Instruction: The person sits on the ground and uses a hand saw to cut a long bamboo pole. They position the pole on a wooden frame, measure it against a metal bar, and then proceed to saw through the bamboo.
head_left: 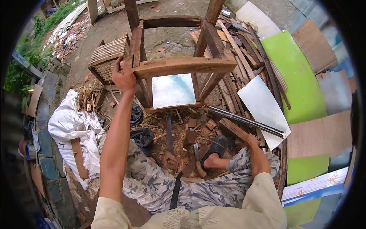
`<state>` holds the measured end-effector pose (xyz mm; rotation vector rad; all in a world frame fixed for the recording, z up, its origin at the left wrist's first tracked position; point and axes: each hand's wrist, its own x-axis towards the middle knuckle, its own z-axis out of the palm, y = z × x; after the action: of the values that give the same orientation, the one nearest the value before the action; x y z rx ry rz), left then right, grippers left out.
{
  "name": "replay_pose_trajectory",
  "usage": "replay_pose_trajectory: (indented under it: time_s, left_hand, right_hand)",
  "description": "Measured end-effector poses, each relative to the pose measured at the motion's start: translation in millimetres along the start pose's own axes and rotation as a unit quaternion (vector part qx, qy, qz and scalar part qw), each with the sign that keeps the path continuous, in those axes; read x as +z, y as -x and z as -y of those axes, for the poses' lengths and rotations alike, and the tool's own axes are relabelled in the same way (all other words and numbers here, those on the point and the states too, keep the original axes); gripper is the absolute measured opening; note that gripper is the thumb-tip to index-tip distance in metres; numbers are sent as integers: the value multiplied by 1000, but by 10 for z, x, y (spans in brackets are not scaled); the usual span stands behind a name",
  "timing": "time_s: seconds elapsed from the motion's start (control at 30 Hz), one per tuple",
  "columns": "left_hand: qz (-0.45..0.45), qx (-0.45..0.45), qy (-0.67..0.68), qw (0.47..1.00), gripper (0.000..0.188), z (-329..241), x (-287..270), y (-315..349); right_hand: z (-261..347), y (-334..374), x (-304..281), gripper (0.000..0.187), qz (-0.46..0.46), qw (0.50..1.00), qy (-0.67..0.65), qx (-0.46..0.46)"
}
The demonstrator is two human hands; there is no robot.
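- Wooden frame (183,67) sits on the ground ahead; I judge its main rails joined, but can't tell what finishing remains.
- Its posts point away from me, apparently its long axis; the near rail runs crosswise.
- My left grip (124,79) curls closed on its near-left corner; my right grip (252,141) clasps a wood piece (233,129).

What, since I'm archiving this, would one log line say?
left hand: on wooden frame; right hand: holds wood piece; handsaw: among shavings

Daylight falls on concrete ground (103,28) between a block wall (45,145) and green panels (299,74).
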<state>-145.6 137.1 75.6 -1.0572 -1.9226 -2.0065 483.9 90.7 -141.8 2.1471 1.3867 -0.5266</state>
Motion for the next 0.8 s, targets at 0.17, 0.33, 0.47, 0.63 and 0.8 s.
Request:
replay_pose_trajectory:
  time_s: [0.17, 0.33, 0.47, 0.63, 0.8]
  left_hand:
    - [17, -9, 32, 999, 40, 7, 137, 79]
    - [18, -23, 28, 999, 39, -56, 135, 97]
    - [16, -18, 31, 999, 39, -7, 111, 79]
    - [18, -31, 44, 998, 38, -35, 114, 77]
    - [22, -20, 42, 999, 38, 39, 79, 41]
  right_hand:
    - [-85, -61, 134, 43, -150, 981, 96, -71]
    - [990, 524, -89, 59, -107, 929, -126, -330]
    - [1971, 1414, -89, 102, 48, 916, -240, -319]
    - [2293, 2032, -226, 95, 65, 926, -98, -358]
    - [1930, 1630, -497, 61, 124, 925, -272, -236]
